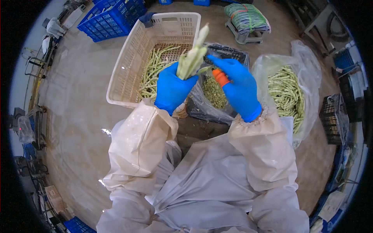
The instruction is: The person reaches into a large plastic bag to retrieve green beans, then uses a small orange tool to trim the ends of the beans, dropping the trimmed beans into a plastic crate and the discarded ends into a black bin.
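My left hand (171, 88), in a blue glove, is closed around a bunch of pale green long beans (191, 62) that points upward, its upper part blurred. Just right of it, my right hand (240, 87), also blue-gloved, has its index finger stretched out and apart from the thumb. An orange cover (220, 77) sits on that thumb; whether it carries a blade is not clear. Below and between the hands is a black crate (233, 54) lined with a plastic bag, holding small green bean pieces (213, 92).
A cream perforated crate (126, 66) with long beans (155, 72) stands at left. To the right, a clear plastic bag (268, 64) holds many more beans (286, 93). Blue crates (110, 23) and a low stool (244, 37) bearing stacked bags (246, 17) are farther back.
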Motion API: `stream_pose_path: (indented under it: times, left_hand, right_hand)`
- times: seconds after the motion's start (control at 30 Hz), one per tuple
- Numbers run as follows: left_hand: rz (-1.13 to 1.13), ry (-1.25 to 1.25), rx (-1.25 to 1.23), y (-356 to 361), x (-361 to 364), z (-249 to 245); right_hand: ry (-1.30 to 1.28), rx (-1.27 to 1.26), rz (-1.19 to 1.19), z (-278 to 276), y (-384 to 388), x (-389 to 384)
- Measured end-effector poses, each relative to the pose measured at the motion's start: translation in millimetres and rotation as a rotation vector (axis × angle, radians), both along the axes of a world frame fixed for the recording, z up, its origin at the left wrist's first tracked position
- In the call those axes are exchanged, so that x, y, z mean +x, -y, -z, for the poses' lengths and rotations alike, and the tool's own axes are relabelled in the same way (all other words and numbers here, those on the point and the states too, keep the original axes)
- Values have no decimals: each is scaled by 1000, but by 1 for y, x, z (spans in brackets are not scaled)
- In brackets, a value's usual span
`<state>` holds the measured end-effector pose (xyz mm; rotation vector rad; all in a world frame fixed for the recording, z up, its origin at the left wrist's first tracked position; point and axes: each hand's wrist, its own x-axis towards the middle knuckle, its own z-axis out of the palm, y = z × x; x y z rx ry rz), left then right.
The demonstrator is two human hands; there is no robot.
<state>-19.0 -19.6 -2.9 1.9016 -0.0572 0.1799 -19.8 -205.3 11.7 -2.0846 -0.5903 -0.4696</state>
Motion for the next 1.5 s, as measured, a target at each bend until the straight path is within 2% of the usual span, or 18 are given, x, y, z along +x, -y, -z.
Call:
stream_pose_path:
  times: [0.1, 0.2, 0.4, 0.53, 0.6, 0.63, 0.73, 0.8, 0.9, 1.0, 1.03, 1.1, 1.2, 1.3, 1.5]
  left_hand:
    - [-12, 57, 166, 4, -2, 5]
    - [-29, 84, 270, 10, -5, 5]
    - [-35, 116, 288, 11, -5, 11]
    - [-17, 102, 310, 13, -6, 9]
    - [4, 126, 241, 15, -7, 14]
    - [15, 139, 207, 15, -7, 16]
    - [120, -52, -135, 13, -3, 12]
    - [51, -136, -349, 6, 2, 0]
    - [54, -177, -759, -20, 17, -5]
    - [191, -198, -1137, -50, 28, -7]
    - [156, -201, -1239, -54, 28, -7]
    - [175, -196, -1253, -59, 28, -8]
    - [168, -181, -1238, -60, 28, -9]
    - [175, -171, -1245, -59, 29, -8]
    - [120, -177, -1219, -51, 24, -10]
  right_hand:
    - [147, -227, 29, 15, 0, 0]
    - [112, -334, 60, 20, 2, -1]
    - [42, -224, 39, 24, 4, 0]
    - [41, -321, 61, 26, 4, 0]
    - [40, -329, 79, 25, 3, 0]
    - [-89, -170, 85, 26, 2, 1]
    - [-460, 301, 52, 18, 1, 5]
    - [-697, 604, -38, -1, 10, 6]
    - [-592, 505, 29, 10, 30, 21]
    - [425, -346, 330, 28, 45, 34]
    - [186, -166, 214, 29, 43, 32]
    - [-290, 194, -23, 27, 33, 25]
    - [-673, 500, -233, 18, 22, 17]
    - [-859, 527, -312, 1, 12, 7]
    - [-816, 312, -158, 3, 2, 1]
